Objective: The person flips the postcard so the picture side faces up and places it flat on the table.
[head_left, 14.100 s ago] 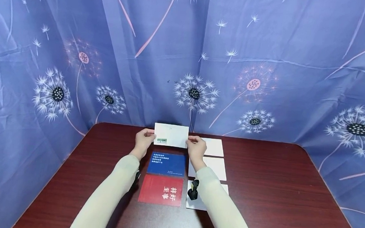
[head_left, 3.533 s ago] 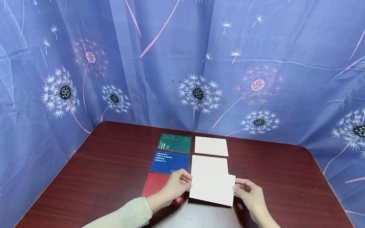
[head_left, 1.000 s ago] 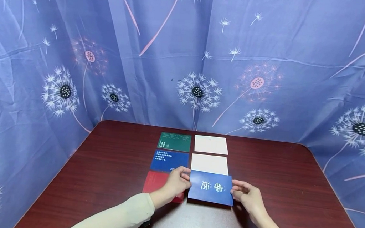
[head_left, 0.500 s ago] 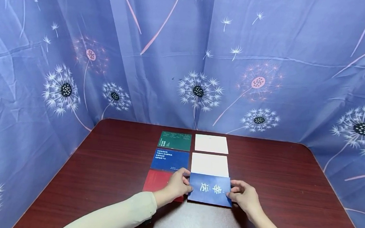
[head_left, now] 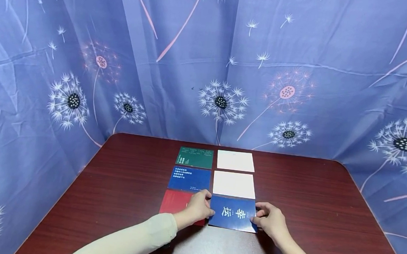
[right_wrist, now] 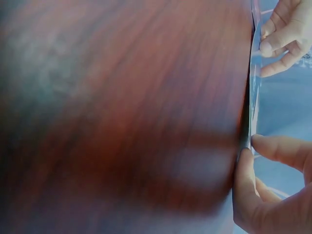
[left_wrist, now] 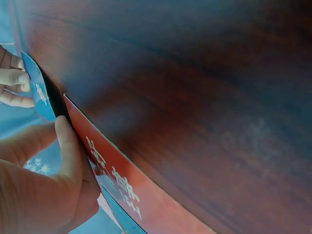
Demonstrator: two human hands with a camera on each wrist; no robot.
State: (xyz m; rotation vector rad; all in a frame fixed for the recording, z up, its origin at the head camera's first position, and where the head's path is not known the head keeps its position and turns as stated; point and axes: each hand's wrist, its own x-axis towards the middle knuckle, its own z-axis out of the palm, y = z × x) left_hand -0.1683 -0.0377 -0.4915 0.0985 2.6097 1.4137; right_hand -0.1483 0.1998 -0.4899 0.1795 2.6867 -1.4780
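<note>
A blue postcard (head_left: 233, 213) with large white characters is at the front of the right column, low over the table. My left hand (head_left: 199, 206) pinches its left edge, and my right hand (head_left: 271, 220) pinches its right edge between thumb and fingers. In the left wrist view the blue postcard (left_wrist: 41, 90) bows slightly, with dark shadow under it. Beside it lies a red postcard (head_left: 174, 202), partly covered by my left hand. Seen edge-on in the right wrist view, the held postcard (right_wrist: 254, 83) runs between both hands.
Behind the held card lie two white-faced cards, one nearer (head_left: 234, 184) and one farther (head_left: 236, 161). To the left are a dark blue card (head_left: 190, 179) and a green card (head_left: 194, 157). The brown table (head_left: 309, 191) ends at a blue dandelion-print curtain (head_left: 176, 113).
Earlier, both hands held a white-faced card at the far left, where the green card now lies. The front right card has turned from white face to blue and sunk slightly toward the table.
</note>
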